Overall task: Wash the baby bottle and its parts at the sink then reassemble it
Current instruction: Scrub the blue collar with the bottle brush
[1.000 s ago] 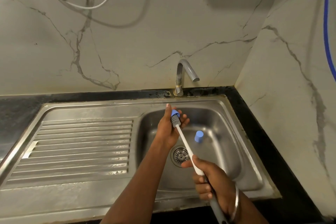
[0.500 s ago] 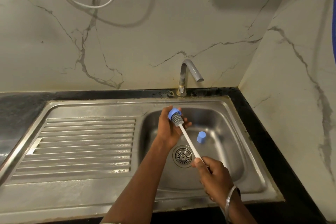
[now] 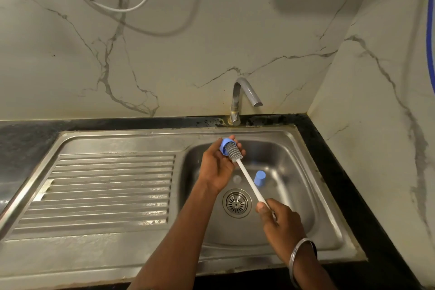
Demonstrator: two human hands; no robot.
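So the setup is a dark stone countertop (image 3: 21, 139) on the far left, with a stainless steel sink (image 3: 117, 252) set into it. The ribbed drainboard (image 3: 106, 186) is on the left and the basin sits to its right. The walls are pale marble-look slabs, a couple of cables (image 3: 131, 8) loop down top left, a bent metal faucet (image 3: 244, 94) stands behind the basin, and a blue hose (image 3: 430, 30) runs down the far right edge. Over the basin's left rim, the left hand (image 3: 216, 165) has its fingers curled around a blue bottle collar (image 3: 224, 145), whose open side faces down-right. The grey bristle head of the bottle brush (image 3: 249, 183) is poked into that opening. The brush's long axis runs diagonally, head up-left and white handle down-right, passing above the drain strainer (image 3: 237, 202). The right hand (image 3: 282, 221), with a metal bangle (image 3: 297, 256) on the wrist, is closed around the lower handle. A blue cap (image 3: 259, 178) stands on the basin floor just right of the handle, not touching it. Compared with a second ago, the collar is tipped more toward the camera, so you can see into it. The grey end of the handle that stuck out below the right hand is hidden now, and the cap hasn't moved.
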